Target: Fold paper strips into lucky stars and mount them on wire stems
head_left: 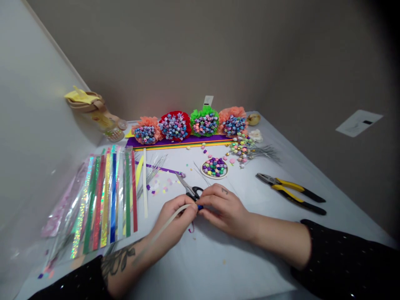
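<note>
My left hand (176,221) holds a long cream paper strip (159,235), which trails down towards my left forearm. My right hand (221,212) meets it, its fingers pinching the strip's end near a small blue piece (200,207). Black-handled scissors (190,190) lie just above my fingertips, blades pointing up and left, and my right fingers sit close to their handles. The exact fold or shape held between my fingers is hidden by them.
Packets of shiny coloured paper strips (106,200) lie at the left. Paper-star bouquets (187,126) stand at the back, with a round dish of stars (214,167) before them. Yellow-handled pliers (290,193) lie at the right. Paper scraps dot the white table (218,258).
</note>
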### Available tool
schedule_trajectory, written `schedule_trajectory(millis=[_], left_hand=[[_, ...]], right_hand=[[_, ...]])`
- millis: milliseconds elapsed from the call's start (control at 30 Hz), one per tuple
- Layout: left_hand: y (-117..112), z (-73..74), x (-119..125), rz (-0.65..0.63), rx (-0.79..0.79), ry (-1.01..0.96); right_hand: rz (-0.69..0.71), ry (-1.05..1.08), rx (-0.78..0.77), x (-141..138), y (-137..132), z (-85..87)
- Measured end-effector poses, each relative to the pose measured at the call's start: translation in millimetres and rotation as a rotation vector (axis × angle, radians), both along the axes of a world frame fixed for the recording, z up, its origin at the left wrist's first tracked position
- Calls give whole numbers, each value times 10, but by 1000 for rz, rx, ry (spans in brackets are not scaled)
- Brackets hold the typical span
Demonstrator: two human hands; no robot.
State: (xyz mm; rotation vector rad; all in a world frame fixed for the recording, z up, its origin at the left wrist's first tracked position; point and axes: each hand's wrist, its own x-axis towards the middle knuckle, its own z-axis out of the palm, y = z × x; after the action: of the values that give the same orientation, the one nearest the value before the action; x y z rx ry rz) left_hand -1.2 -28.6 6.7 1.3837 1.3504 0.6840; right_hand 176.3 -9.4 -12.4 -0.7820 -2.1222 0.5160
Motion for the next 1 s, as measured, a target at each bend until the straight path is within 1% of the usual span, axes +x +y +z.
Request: schedule_trajectory(millis=[100,200,300,467,567,767,1000], left_hand=[[-1,-13,-5,-1,-15,-40],[-9,-20,-15,8,-20,-58],[-20,-25,-27,-5,12,-31],[-22,-35,-26,-11,96,41],[-22,-37,-18,-26,110,66],[-34,-56,-29,-69,211,120],[-28,-42,-30,-46,200,90]], right_hand=[[8,38,-68,-6,5,17],[-14,108,-222,-13,18,53],[-34,134,-345,-18,32,75],[-32,137,-489,-33,43,55],[-11,127,-531,-41,43,42],[18,76,-560,-52,40,52],[28,121,-603,-50,47,67]])
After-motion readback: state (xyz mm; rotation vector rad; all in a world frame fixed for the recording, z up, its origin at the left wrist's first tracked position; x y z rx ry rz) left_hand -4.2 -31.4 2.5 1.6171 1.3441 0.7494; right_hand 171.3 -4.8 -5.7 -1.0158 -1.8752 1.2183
